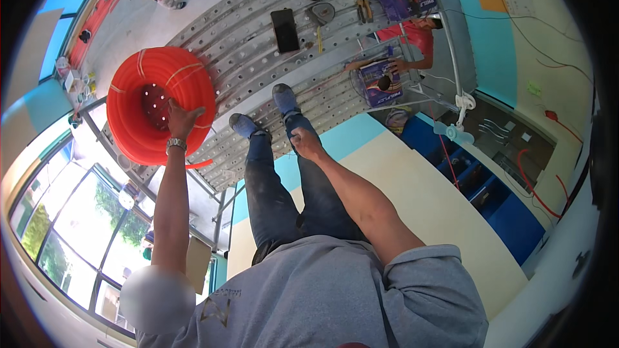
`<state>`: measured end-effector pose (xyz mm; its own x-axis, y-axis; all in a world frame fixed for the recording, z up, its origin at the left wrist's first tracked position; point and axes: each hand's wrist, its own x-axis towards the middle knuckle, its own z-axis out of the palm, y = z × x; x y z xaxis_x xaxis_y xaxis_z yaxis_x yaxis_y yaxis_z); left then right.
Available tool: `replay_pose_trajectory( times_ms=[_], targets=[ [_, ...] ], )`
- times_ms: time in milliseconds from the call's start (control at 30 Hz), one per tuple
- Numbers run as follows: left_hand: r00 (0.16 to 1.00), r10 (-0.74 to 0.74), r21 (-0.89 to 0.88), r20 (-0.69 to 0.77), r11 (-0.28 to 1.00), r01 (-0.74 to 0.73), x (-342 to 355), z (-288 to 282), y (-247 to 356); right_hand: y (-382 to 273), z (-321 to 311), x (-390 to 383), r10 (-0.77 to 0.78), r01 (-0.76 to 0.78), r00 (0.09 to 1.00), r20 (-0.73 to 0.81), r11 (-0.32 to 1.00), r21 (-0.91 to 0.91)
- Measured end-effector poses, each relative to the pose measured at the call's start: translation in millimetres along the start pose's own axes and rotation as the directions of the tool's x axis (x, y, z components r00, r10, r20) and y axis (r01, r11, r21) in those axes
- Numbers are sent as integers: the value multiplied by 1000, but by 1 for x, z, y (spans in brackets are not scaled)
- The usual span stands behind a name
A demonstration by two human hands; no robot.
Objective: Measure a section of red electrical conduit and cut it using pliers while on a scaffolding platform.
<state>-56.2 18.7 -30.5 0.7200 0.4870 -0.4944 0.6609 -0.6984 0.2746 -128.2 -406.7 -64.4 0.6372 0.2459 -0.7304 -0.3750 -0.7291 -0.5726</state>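
Orange corrugated plastic conduit coil: my left hand clamped on its inner rim; right hand loosely closed on my knee, holding nothing. Best to lift slowly, keeping loops bundled.

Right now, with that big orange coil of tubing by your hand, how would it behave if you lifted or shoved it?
The orange coil is probably springy, not rigid: one loose end curls out below it. Pale ties bind the loops, so it likely lifts as one ring. Being round, it could roll if stood on edge; the left hand rests on its inner rim.
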Motion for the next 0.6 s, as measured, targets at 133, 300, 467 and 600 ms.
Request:
replay_pose_trajectory(
  times_ms=[133, 300, 467, 600],
  targets=[
    [999, -26, -3, 39, 1000, 26, -4, -6, 10, 3, 4, -9, 28, -27, 999, 33, 999, -22],
    [1000, 6, -6, 6, 1000, -6, -3, -5, 10, 26, 2, -14, 40, -40, 999, 27, 999, -7],
    [1000, -27, -15, 15, 1000, 27, -3, -8, 10, 29, -11, -22, 107, -106, 994, 5, 993, -47],
    [999, -31, -28, 15, 999, 31, -7, -11, 11, 24, -19, -28, 140, -139, 990, 27, 990, -32]
  ],
)
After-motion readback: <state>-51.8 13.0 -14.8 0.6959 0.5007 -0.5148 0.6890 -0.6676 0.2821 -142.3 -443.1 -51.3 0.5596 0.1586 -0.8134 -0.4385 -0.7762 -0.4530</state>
